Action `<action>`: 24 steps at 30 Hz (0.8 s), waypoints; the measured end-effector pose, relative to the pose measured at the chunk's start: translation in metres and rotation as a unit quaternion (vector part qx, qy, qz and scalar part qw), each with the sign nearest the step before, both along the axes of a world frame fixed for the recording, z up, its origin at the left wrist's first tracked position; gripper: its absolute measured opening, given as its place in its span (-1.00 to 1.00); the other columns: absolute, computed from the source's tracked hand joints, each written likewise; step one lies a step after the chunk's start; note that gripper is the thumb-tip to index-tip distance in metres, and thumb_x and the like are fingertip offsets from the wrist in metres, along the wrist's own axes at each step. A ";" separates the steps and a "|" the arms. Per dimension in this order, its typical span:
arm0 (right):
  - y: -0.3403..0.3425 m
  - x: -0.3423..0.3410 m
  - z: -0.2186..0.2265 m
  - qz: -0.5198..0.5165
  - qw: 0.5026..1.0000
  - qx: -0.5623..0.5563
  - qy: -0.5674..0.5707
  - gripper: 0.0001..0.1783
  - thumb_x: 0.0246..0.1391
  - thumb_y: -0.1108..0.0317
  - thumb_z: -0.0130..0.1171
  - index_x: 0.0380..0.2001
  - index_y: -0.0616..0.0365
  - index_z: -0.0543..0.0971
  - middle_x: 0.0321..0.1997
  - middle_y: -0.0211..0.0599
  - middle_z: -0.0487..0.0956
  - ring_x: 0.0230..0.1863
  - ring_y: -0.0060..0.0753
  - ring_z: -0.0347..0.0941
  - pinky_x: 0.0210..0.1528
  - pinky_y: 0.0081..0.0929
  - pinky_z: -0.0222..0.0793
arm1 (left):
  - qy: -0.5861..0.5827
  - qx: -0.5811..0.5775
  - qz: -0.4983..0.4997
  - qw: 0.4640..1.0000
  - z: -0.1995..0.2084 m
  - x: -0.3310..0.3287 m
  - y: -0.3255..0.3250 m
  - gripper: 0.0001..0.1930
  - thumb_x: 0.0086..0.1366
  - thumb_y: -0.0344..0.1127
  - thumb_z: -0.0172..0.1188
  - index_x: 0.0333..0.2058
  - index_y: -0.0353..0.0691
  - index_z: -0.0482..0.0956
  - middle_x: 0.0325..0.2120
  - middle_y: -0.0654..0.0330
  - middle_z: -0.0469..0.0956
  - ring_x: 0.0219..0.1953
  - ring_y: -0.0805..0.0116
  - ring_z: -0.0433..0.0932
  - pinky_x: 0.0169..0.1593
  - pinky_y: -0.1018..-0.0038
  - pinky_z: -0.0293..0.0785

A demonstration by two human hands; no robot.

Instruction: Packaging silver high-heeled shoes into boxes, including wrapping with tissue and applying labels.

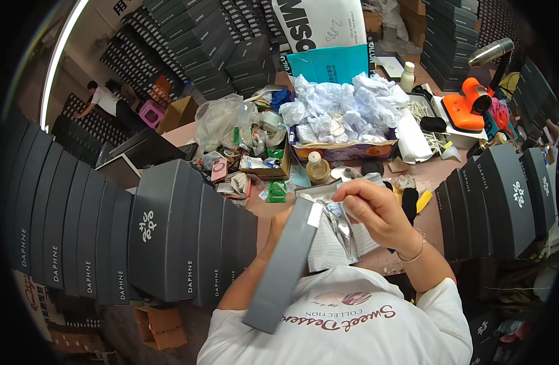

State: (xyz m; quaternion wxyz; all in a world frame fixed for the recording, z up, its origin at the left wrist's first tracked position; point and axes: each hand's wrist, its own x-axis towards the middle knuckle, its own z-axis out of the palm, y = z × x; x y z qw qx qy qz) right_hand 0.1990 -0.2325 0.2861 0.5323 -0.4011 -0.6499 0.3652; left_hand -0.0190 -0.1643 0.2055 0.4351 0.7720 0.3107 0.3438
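Note:
A long dark grey shoebox lid point(282, 267) stands tilted in front of my body, a white label on its upper end. My left hand point(277, 224) is behind it and seems to hold it; most of its fingers are hidden. Beside the lid, an open shoebox holds white tissue paper point(323, 258) and a shiny silver shoe point(345, 236). My right hand point(380, 213), with a bracelet at the wrist, is over the box, fingers curled and closed. What lies between its fingertips, if anything, cannot be made out. A small bluish crumpled piece point(335, 208) lies just below them.
Rows of dark grey shoeboxes point(161, 234) line the left, and more shoeboxes point(501, 201) the right. Ahead stands a carton point(346, 151) of crumpled white paper, beside an orange device point(465, 109). A bottle point(317, 167) is near the box. A person point(104, 100) stands far left.

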 end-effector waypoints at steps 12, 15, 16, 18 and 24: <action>0.020 0.007 -0.010 -0.067 0.992 -0.096 0.034 -0.90 0.25 0.46 -0.08 -0.30 0.26 0.40 -0.41 -0.33 0.48 -0.54 -0.61 0.42 -0.48 -0.62 0.34 | 0.064 0.187 0.018 0.980 0.009 0.004 0.050 -0.73 0.29 -0.21 0.12 -0.25 -0.34 0.54 -0.49 0.02 0.51 -0.44 0.00 0.48 -0.36 0.33 0.39; 0.015 0.015 -0.018 -0.030 0.999 -0.030 -0.025 -0.81 0.19 0.58 -0.09 -0.16 0.23 0.47 -0.37 -0.35 0.46 -0.54 -0.62 0.39 -0.48 -0.64 0.33 | 0.027 0.165 -0.005 0.986 -0.006 0.001 0.023 -0.81 0.22 -0.35 0.18 -0.25 -0.34 0.54 -0.45 0.04 0.53 -0.41 0.04 0.50 -0.32 0.33 0.40; 0.013 0.017 -0.022 -0.014 0.998 -0.004 -0.060 -0.78 0.19 0.59 -0.10 -0.14 0.22 0.47 -0.38 -0.35 0.45 -0.53 -0.62 0.38 -0.48 -0.64 0.32 | 0.020 0.165 -0.009 0.986 -0.006 0.001 0.019 -0.82 0.19 -0.37 0.19 -0.25 -0.32 0.55 -0.45 0.05 0.53 -0.40 0.04 0.51 -0.31 0.34 0.40; 0.005 0.012 -0.027 -0.027 0.996 -0.001 -0.083 -0.82 0.20 0.56 -0.06 -0.17 0.22 0.49 -0.43 -0.35 0.43 -0.51 -0.55 0.36 -0.45 -0.59 0.30 | 0.004 0.162 -0.011 0.987 -0.002 -0.002 0.009 -0.81 0.14 -0.41 0.21 -0.25 -0.30 0.55 -0.43 0.06 0.54 -0.38 0.06 0.51 -0.28 0.35 0.40; -0.026 0.003 -0.029 -0.068 0.993 -0.033 -0.093 -0.88 0.18 0.41 0.07 -0.29 0.25 0.47 -0.44 -0.22 0.45 -0.46 -0.23 0.40 -0.39 -0.42 0.32 | 0.027 0.174 -0.008 0.984 0.012 -0.005 -0.001 -0.81 0.12 -0.36 0.23 -0.27 -0.25 0.56 -0.43 0.11 0.56 -0.37 0.09 0.51 -0.27 0.33 0.39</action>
